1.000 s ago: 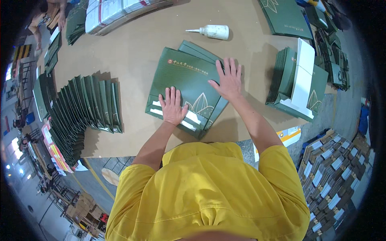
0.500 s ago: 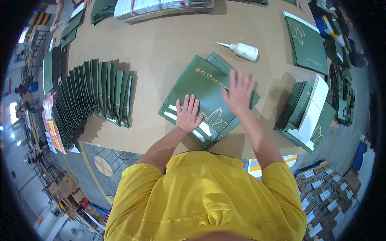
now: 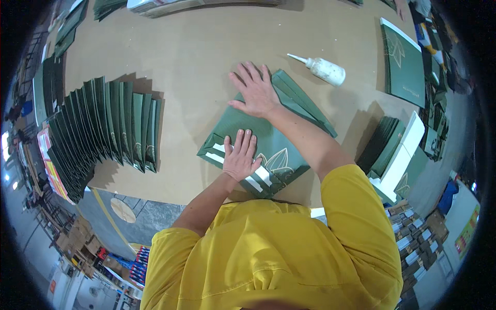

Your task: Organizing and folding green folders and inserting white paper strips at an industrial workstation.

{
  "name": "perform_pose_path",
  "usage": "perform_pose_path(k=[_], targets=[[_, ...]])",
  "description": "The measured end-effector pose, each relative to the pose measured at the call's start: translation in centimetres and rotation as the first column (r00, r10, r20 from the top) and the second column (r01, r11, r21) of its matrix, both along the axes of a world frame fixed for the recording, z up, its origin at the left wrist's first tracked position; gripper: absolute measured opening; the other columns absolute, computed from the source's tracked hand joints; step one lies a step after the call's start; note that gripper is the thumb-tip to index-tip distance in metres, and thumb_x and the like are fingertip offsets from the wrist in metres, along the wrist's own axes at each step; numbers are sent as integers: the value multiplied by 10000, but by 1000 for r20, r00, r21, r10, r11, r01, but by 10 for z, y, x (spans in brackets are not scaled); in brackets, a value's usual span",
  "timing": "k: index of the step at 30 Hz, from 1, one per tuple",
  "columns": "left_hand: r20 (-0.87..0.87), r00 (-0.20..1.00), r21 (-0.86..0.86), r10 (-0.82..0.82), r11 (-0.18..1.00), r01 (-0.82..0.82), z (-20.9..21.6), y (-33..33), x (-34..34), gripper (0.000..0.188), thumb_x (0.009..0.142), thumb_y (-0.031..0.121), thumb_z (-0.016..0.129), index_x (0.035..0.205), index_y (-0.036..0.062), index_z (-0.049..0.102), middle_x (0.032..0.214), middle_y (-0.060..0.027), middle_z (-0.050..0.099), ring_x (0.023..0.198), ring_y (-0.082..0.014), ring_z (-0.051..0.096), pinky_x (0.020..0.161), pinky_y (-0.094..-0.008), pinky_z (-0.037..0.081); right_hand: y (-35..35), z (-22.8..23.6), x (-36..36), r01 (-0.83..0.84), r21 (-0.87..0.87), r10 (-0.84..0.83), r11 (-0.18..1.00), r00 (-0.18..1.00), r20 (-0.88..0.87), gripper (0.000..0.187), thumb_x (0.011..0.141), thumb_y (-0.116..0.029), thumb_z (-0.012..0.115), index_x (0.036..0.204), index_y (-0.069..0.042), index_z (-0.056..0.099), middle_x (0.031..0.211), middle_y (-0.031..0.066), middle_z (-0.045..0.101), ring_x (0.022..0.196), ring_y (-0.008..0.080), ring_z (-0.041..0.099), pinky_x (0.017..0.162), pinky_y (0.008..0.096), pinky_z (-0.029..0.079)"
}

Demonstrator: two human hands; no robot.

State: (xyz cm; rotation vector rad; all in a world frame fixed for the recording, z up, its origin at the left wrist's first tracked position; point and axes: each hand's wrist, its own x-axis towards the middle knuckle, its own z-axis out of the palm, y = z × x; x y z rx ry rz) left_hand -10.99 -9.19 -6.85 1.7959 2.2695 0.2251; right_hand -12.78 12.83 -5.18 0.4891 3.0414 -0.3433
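"Looking at the head view, where's the green paper bag [image 3: 268, 137]?"
"Flat on the bench [image 3: 206, 62], near middle."
"How's each grip?"
"Left hand [image 3: 241, 156] lies flat upon it beside white strips [image 3: 263, 174], grasping nothing. Right hand [image 3: 258, 94] is splayed across its far edge, holding nothing."
"Around them?"
"White squeeze bottle [image 3: 326, 71] farther right; fanned green bags [image 3: 116, 124] left."

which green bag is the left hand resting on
The top green bag in the middle: it lies flat under the left hand, overlapping another green piece; no hand touches the fanned row at left or stack at right.
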Motion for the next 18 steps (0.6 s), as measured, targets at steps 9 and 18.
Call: perform_pose_path(k=[9, 18], targets=[[-33, 999, 40, 29, 999, -28, -7, 2, -4, 716, 789, 468, 479, 1348, 32, 375, 1442, -158, 291, 1367, -326, 184, 1066, -588, 69, -12, 62, 69, 256, -171, -306, 951, 722, -621, 570, 803, -317, 616, 1280, -64, 430, 1340, 165, 369, 1255, 346, 328, 1059, 505, 215], [-13, 999, 166, -39, 985, 41, -2, 8, -12, 710, 831, 433, 477, 1368, -2, 313, 1464, -179, 228, 1369, -347, 157, 1051, -608, 88, -150, 13, 258, 454, -887, -995, 83, -10, -98, 246, 853, -89, 574, 1062, -4, 475, 1001, 88, 524, 890, 135, 495, 777, 268, 425]])
